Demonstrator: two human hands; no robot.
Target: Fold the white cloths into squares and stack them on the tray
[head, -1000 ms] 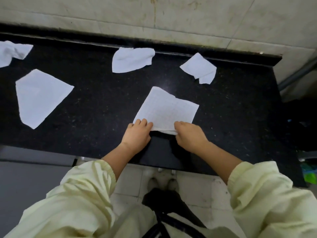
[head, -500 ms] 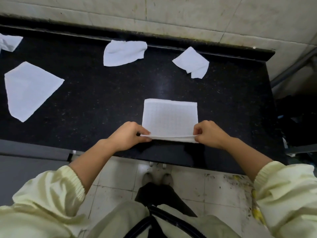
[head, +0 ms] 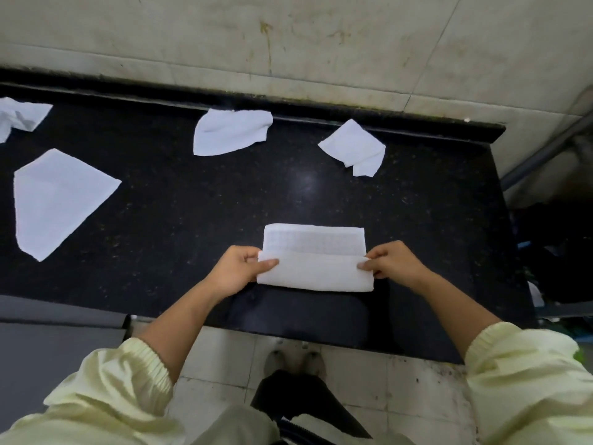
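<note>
**1. Half-folded cloth** (head: pixel 314 268): white, with a faint grid weave on the exposed lower layer. It lies near the front edge of the bench (head: pixel 179 203), right of centre. The near flap is turned over toward the wall and covers roughly the front half. The fold runs along the near side.

**2. Left hand** (head: pixel 236 273): at the cloth's left end. Its fingers (head: pixel 268 263) are clamped on the flap's left corner, thumb on top.

**3. Right hand** (head: pixel 399 263): at the cloth's right end. Its fingers (head: pixel 365 265) are pinched together on the flap's right corner.

**4. Flat cloth** (head: pixel 54 200): white, spread open on the left part of the bench, well apart from both hands.

**5. Crumpled cloths, three, white**, along the rear of the bench:
- Far-left cloth (head: pixel 19 118), cut off by the frame edge.
- Middle cloth (head: pixel 229 133), touching the back lip.
- Right-rear cloth (head: pixel 356 149).

**6. Bench**: black speckled stone, set against a pale, stained tiled wall (head: pixel 288 43).

**7. Sleeves** (head: pixel 128 380): pale yellow with elastic cuffs; both forearms are bare.
</note>
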